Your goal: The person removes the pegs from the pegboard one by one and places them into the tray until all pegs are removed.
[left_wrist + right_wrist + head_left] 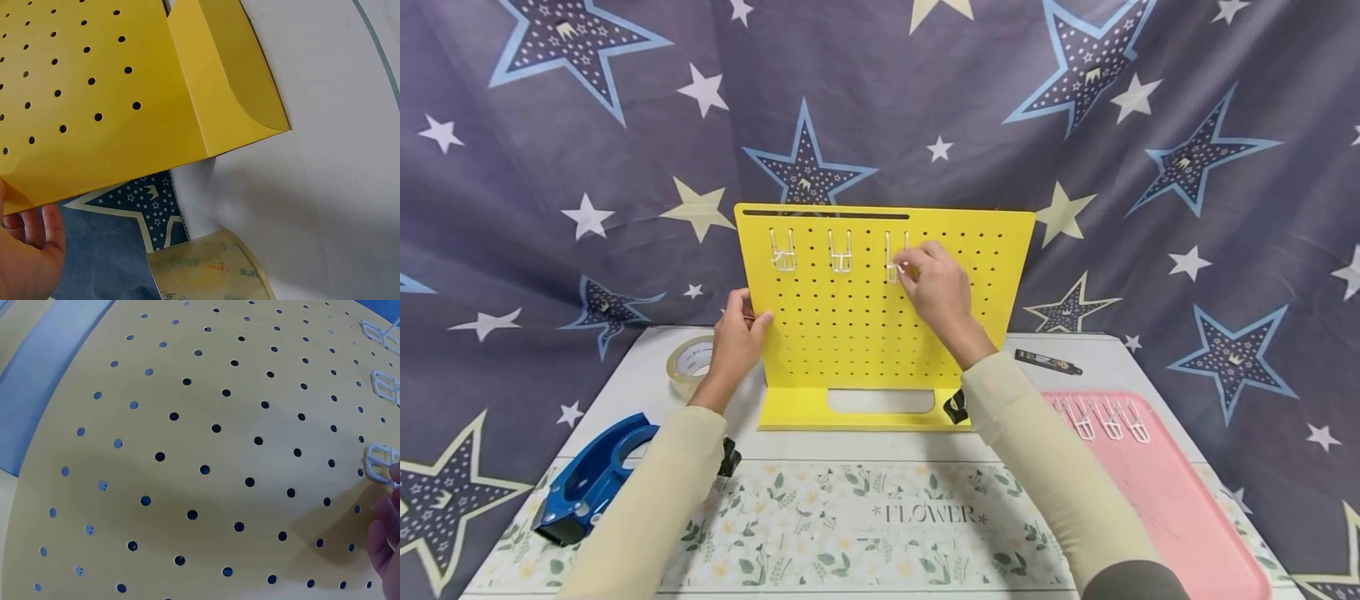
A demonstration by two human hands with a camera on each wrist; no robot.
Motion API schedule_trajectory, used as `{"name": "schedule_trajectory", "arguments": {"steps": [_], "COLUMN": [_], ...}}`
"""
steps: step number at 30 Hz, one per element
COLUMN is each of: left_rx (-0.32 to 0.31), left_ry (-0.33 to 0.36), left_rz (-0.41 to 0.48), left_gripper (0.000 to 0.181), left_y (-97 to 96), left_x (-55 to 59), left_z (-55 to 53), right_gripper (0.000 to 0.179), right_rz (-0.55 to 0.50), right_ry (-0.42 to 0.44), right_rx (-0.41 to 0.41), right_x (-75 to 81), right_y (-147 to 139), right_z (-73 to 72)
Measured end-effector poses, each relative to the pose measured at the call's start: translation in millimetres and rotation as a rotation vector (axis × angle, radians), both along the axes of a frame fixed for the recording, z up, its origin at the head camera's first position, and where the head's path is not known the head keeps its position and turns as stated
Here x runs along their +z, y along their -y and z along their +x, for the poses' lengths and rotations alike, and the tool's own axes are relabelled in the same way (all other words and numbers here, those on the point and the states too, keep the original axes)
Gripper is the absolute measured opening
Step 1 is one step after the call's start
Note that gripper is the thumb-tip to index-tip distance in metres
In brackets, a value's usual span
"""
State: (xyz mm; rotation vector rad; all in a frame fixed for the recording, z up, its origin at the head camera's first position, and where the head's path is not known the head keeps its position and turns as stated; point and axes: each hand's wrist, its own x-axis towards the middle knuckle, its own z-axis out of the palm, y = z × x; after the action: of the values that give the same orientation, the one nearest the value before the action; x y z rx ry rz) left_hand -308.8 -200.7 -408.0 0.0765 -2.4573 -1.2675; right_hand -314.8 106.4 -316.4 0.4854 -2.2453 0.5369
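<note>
A yellow pegboard (820, 333) stands upright on its folded base. My left hand (739, 340) grips its left edge, thumb in front and fingers behind, as the left wrist view also shows. On the upper part, my right hand (942, 290) pinches a white wire hook (891, 272) that lies against the board; the fingers partly cover it. To its left hang two similar hooks, one at the far left (784, 260) and one in the middle (841, 260). In the right wrist view the hook (377, 464) shows beside my fingertips (380, 540) at the right edge.
A pink tray (1172, 500) with several white hooks (1111, 421) lies at the right. Behind it is a black marker-like item (1047, 362). A tape roll (688, 367) and a blue tape dispenser (591, 475) sit at the left. A starry curtain (880, 100) hangs behind.
</note>
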Motion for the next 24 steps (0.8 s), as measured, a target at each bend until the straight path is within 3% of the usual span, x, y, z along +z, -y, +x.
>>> {"name": "schedule_trajectory", "arguments": {"steps": [18, 24], "left_rx": [-0.001, -0.006], "left_ry": [-0.014, -0.022], "left_rz": [-0.005, -0.010], "left_gripper": [0.041, 0.041], "left_y": [0.6, 0.5], "left_x": [0.1, -0.2], "left_z": [1.4, 1.5], "right_gripper": [0.009, 0.006], "right_rz": [0.039, 0.042], "right_ry": [-0.098, -0.071], "right_rx": [0.076, 0.117], "right_x": [8.8, 12.3], "right_y": [-9, -22], "right_z": [6.9, 16.5]}}
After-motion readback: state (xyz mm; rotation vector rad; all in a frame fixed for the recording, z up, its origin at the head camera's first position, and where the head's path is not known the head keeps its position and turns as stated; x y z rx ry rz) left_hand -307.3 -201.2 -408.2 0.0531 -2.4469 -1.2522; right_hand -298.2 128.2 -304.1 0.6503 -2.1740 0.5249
